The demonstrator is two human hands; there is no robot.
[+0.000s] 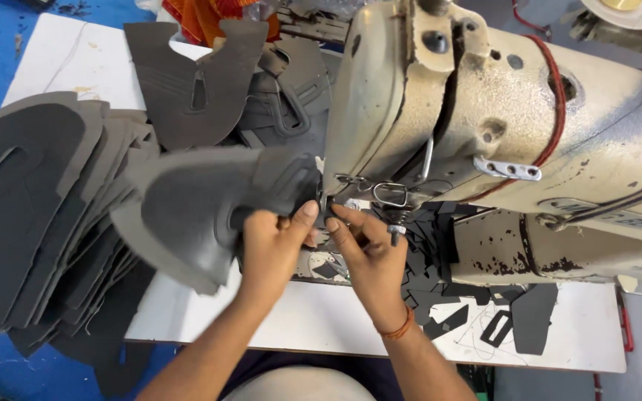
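A curved dark grey shoe-upper piece [195, 208] lies at the needle end of a worn cream sewing machine [499, 111]. My left hand [273, 249] grips its right edge, thumb pointing up toward the needle area. Just to the right, my right hand [369, 252] pinches the same edge under the presser foot [336, 204], fingers close to the left hand's thumb. An orange band circles my right wrist. The needle itself is hidden behind the machine head.
A thick stack of grey cut pieces [31, 208] fans over the white table [321, 319] on the left. More cut uppers [209, 82] lie at the back. Dark offcuts [514, 319] are scattered under the machine arm on the right.
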